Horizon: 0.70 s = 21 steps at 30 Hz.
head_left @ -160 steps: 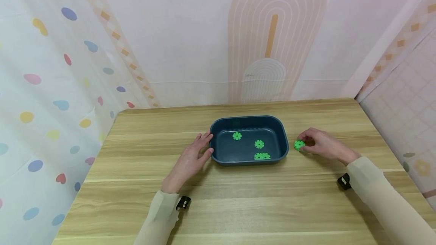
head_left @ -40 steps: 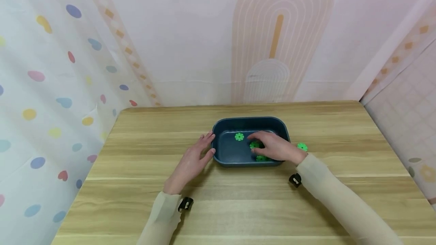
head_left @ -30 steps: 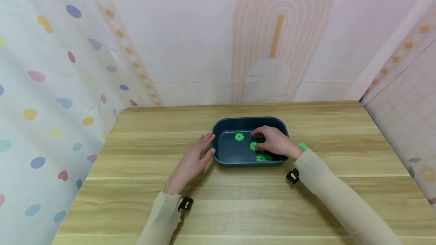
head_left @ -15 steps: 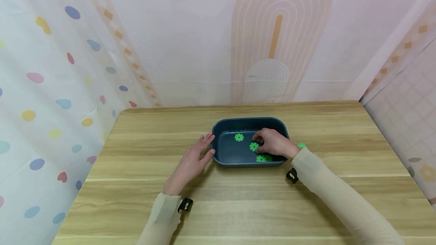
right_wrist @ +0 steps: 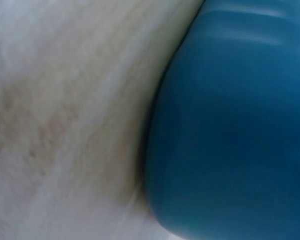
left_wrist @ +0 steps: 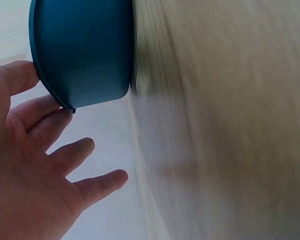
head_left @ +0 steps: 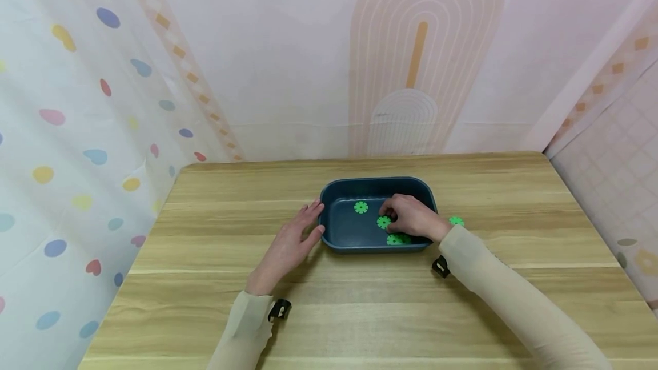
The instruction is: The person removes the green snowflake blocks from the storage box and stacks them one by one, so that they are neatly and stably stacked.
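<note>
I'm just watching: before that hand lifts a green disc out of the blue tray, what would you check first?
1. Right hand has a grip on the middle green disc: cannot tell, fingers touch it but hide the hold.
2. Left hand steadies the blue tray: ok, fingers on its left wall.
3. Other discs clear of the fingers: far disc ok; near discs close, not ok.
4. Disc on table outside the tray: ok.

Matt blue plastic tray (head_left: 329, 196), wood-grain table (head_left: 205, 227)

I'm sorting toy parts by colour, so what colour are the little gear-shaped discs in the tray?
Bright green gear-shaped discs, lying in the dark blue plastic tray; clearest in the head view.
</note>
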Tool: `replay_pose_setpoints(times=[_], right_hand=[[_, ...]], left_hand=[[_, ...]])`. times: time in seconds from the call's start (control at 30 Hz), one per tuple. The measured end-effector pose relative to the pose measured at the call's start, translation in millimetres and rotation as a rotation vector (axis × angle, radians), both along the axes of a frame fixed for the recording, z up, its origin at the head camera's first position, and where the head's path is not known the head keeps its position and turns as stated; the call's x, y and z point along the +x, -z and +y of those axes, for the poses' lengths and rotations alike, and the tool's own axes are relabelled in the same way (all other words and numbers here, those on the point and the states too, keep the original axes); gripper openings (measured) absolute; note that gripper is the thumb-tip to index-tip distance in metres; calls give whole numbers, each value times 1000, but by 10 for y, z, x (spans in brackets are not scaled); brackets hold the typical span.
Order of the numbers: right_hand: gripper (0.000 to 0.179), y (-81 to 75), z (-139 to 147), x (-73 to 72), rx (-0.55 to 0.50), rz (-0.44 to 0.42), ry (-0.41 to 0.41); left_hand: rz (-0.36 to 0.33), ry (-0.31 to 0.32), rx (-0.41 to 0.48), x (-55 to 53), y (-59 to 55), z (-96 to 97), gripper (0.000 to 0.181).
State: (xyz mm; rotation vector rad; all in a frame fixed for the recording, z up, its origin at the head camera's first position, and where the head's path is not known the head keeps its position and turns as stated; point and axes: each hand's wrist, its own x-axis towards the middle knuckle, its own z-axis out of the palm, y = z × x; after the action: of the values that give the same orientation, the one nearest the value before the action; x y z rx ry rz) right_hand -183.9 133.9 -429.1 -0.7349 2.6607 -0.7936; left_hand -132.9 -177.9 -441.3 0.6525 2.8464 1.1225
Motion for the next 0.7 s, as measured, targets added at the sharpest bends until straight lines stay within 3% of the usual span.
replay_pose_setpoints(times=[0.5, 0.7], right_hand=[[29, -4, -57, 25, 117, 58, -3], [30, 15, -57, 31, 112, 96, -28]], left_hand=[[27, 8, 6, -17, 1, 10, 52], [26, 10, 4, -25, 2, 10, 52]])
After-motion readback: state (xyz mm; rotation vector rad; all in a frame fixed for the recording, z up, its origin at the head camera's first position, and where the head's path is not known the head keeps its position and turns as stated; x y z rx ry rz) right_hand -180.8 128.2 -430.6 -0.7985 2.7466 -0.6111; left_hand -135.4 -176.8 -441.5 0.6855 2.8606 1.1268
